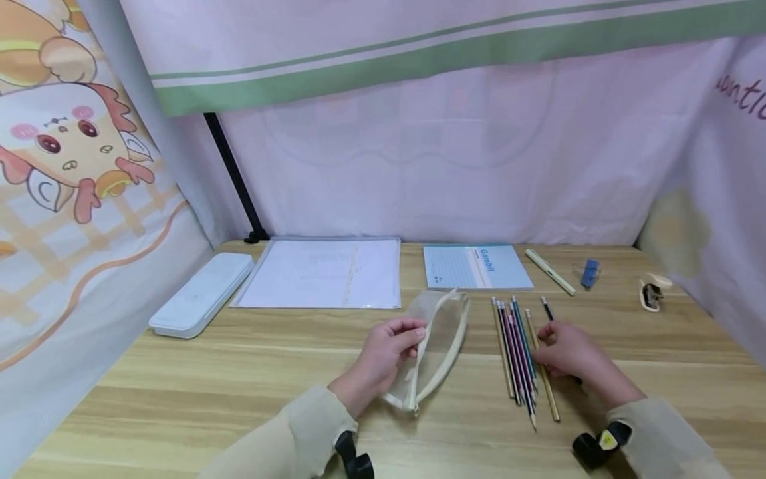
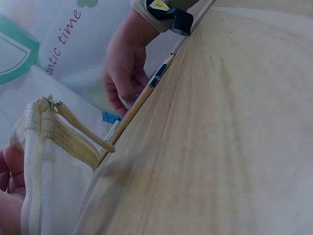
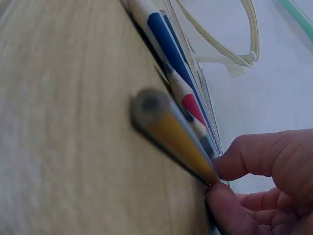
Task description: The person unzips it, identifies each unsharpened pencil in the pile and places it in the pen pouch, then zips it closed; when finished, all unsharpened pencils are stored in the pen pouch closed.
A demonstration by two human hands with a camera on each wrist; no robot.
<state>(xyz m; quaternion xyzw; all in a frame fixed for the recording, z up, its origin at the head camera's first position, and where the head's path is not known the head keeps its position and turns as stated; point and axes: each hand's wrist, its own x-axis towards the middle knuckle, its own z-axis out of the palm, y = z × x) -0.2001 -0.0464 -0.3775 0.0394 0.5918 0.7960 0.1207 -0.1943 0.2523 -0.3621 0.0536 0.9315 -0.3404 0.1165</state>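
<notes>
The left hand (image 1: 383, 352) has its fingers (image 1: 413, 329) curled on the edge of a see-through pencil bag (image 1: 439, 332), pinching it. The bag lies open on the desk (image 1: 239, 386), right in the middle, with its cream zipper edge (image 2: 73, 125) lifted up.

The right hand (image 1: 568, 352) is at about 3 o'clock from the bag. Its fingers (image 3: 254, 161) pinch a yellow pencil (image 3: 176, 134) low on the desk. That pencil is the outside one in a row of pencils (image 1: 517, 352) lying side by side, just beside the bag.

At 12 o'clock from the pencils lies a blue notebook (image 1: 475, 267). At 1 o'clock are a pale pen (image 1: 549, 271) and a blue clip (image 1: 590, 273). Farther, near 2 o'clock, sits a small stapler (image 1: 652, 291).

At 11 o'clock from the bag lies a clear folder with paper (image 1: 323, 274). A white pencil box (image 1: 202, 294) lies at 10 o'clock, near the desk edge.
</notes>
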